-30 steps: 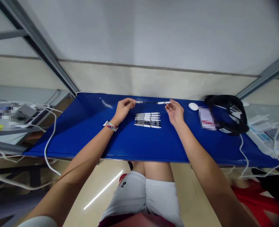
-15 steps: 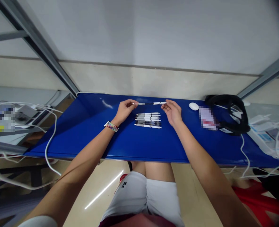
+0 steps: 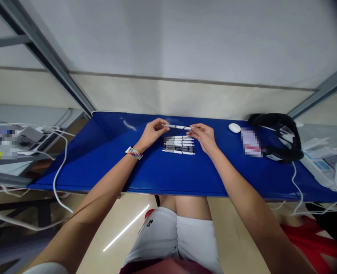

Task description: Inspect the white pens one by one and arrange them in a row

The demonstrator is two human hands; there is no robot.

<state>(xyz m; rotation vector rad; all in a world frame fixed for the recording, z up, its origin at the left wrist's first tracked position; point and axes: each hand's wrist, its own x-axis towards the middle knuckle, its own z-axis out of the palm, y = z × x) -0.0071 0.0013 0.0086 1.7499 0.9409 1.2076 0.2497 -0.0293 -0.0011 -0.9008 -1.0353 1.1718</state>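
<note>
A white and grey pen (image 3: 176, 126) is held level between my two hands over the far part of the blue table (image 3: 105, 160). My left hand (image 3: 153, 133) pinches its grey tip end. At its white end, the fingers of my right hand (image 3: 203, 135) are closed on the barrel. The pen's two halves meet, with no gap between them. Just below it lies a row of several similar pens (image 3: 178, 143), side by side, tips to the left. A colourful woven watch band (image 3: 134, 152) circles my left wrist.
On the right of the table are a white mouse (image 3: 234, 128), a blurred-out packet (image 3: 251, 142) and a black headset (image 3: 282, 154). White cables (image 3: 58, 171) hang at the left edge. A wall (image 3: 174, 97) stands behind.
My right hand has moved left, bringing the white half against the grey half. The dark inner part that showed between them is now covered. The pens in the row have not moved.
</note>
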